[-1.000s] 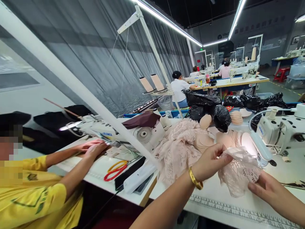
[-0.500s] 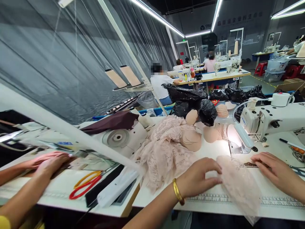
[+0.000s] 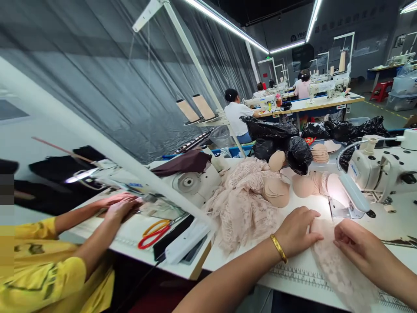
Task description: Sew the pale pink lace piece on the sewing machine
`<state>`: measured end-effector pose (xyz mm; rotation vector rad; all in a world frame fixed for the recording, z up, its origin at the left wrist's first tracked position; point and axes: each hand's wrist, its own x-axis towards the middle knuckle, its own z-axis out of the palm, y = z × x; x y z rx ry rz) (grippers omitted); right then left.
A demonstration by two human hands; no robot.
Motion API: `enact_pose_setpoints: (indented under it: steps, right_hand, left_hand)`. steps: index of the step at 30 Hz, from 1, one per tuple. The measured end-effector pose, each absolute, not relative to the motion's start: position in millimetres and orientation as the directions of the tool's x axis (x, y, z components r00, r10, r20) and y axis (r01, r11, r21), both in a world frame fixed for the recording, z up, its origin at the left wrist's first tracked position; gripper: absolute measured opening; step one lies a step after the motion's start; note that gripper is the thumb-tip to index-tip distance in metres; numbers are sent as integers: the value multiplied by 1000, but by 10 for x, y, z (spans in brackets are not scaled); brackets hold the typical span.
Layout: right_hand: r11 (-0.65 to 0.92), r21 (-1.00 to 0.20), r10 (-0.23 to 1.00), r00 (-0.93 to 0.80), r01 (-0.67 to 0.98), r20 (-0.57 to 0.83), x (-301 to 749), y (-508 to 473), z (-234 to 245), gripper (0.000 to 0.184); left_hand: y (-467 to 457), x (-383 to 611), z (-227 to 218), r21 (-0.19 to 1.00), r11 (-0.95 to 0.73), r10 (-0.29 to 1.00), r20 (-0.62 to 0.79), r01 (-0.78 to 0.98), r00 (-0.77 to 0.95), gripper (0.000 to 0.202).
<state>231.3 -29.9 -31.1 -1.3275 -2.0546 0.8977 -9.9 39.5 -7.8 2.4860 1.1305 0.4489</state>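
A pale pink lace piece (image 3: pixel 339 269) lies flat on the white sewing table (image 3: pixel 394 226) and hangs over its front edge. My left hand (image 3: pixel 298 230), with a gold bangle on the wrist, presses on the lace's left side, fingers lying flat. My right hand (image 3: pixel 353 248) rests on the lace's right side with its fingers curled against the fabric. A white sewing machine (image 3: pixel 381 171) with a lit lamp stands just behind my hands.
A heap of pink lace (image 3: pixel 243 204) and beige foam cups (image 3: pixel 276 191) lies to the left. Black bags (image 3: pixel 293 150) sit behind. A co-worker in yellow (image 3: pixel 39 269) works at the neighbouring table (image 3: pixel 137 234), with red and yellow scissors (image 3: pixel 153 232) on it. Other workers sit far back.
A second ago both hands held the lace piece up in the air. It now lies on the table, and my right hand has moved left onto it.
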Motion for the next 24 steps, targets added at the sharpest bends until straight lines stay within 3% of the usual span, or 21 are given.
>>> enact_pose_setpoints:
  steps: [2, 4, 7, 11, 13, 17, 20, 22, 24]
  right_hand:
    - [229, -818, 935, -353, 528, 34, 2369, -268, -405, 22]
    - [155, -878, 946, -323, 453, 1, 2410, -228, -490, 22]
    - [103, -951, 948, -319, 292, 4, 2421, -180, -561, 22]
    - [30, -966, 948, -314, 255, -53, 2395, -161, -499, 24]
    - [-8, -966, 950, -299, 260, -88, 2390, -160, -421, 26]
    - [-90, -976, 934, -325, 198, -151, 2398, -161, -271, 37]
    - [-141, -986, 934, -318, 88, -162, 2404, -172, -206, 52]
    - [-193, -981, 941, -278, 34, -195, 2404, -184, -184, 59]
    - [-259, -966, 940, -233, -21, -248, 2404, -194, -173, 63]
  left_hand:
    - [494, -252, 2, 367, -637, 769, 237, 678, 594, 48]
    - [646, -420, 108, 202, -590, 796, 305, 782, 522, 48]
    - [901, -614, 213, 14, -499, 827, 305, 866, 472, 46]
    - [1118, -695, 203, 7, -543, 791, 339, 840, 509, 14]
    - [1146, -697, 197, 23, -552, 765, 413, 834, 494, 17]
    - [1033, -696, 303, 100, -509, 705, 619, 855, 347, 27]
    - [783, -667, 426, 313, -505, 680, 718, 804, 148, 24]
    - [561, -615, 458, 571, -487, 789, 612, 661, 53, 21]
    - [341, -542, 426, 780, -376, 914, 400, 500, 64, 22]
